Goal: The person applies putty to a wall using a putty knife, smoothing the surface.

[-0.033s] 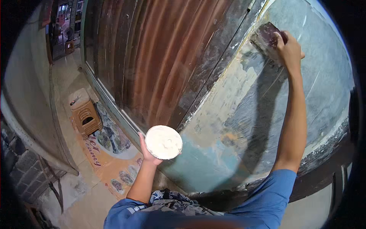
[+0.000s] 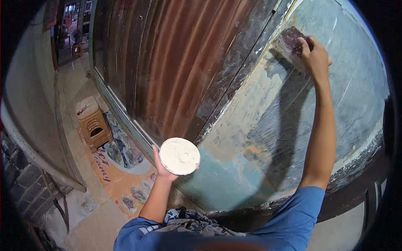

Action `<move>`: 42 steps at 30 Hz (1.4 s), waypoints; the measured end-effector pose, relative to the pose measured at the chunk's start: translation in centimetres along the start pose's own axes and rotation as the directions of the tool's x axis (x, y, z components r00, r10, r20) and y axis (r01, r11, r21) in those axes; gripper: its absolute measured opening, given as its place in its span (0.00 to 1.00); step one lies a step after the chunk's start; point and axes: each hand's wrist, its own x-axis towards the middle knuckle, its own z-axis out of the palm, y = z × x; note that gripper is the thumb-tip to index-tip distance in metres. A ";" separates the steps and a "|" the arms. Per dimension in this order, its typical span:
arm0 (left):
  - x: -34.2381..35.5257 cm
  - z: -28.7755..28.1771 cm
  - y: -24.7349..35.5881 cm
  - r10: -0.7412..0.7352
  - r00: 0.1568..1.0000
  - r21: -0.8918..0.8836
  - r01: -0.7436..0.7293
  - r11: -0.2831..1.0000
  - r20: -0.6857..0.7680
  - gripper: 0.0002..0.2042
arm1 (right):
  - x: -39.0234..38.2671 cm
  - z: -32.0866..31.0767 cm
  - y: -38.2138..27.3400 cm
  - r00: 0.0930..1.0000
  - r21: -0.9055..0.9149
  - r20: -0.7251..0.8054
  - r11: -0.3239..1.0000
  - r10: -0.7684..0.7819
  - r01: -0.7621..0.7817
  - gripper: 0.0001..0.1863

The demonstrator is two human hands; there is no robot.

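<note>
My left hand (image 2: 164,168) is closed around the side and underside of a round bowl (image 2: 166,170), held out low in front of the wall. White, creamy paste (image 2: 180,155) fills it nearly to the rim. High at the right, my right hand (image 2: 316,56) grips a wide, flat putty spreader (image 2: 290,41), dark maroon and smeared with grey. Its blade lies against the grey-blue wall (image 2: 351,71), close to the yellowish edge strip beside the door frame. Below it, a pale patch of spread paste (image 2: 238,115) runs down the wall.
A brown ribbed curtain or panel (image 2: 180,62) rises left of the wall. On the floor, a brown plastic stool (image 2: 95,129) stands on an orange printed sheet (image 2: 113,180). Grey blocks (image 2: 31,184) and a curved pale edge (image 2: 46,163) lie at far left.
My right hand and the spreader have shifted very slightly along the wall, and the forearm has edged left. The bowl and my left hand have stayed put.
</note>
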 end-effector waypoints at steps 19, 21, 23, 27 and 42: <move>-0.6 -0.6 0.1 0.024 0.997 0.003 -0.024 1.000 -0.070 0.48 | -3.3 3.2 -1.5 0.989 -0.154 0.151 0.988 -0.005 0.029 0.15; -0.8 -0.8 0.2 0.020 0.998 0.015 -0.019 1.000 -0.051 0.48 | -1.9 2.5 -0.4 1.000 -0.077 0.026 0.997 0.017 -0.015 0.15; -1.0 -0.3 0.2 0.004 1.000 0.014 -0.004 1.000 -0.026 0.48 | -0.9 2.1 0.4 0.999 0.004 0.041 0.999 0.035 -0.035 0.16; -1.3 -0.3 0.4 0.005 1.000 0.008 -0.004 1.000 -0.018 0.49 | -3.3 2.8 -1.8 0.986 -0.066 0.165 0.998 0.003 0.008 0.17; -2.0 -0.6 0.3 -0.008 1.000 0.059 0.009 0.998 -0.011 0.50 | -2.9 2.2 -2.2 0.994 -0.215 0.108 0.977 0.018 0.006 0.17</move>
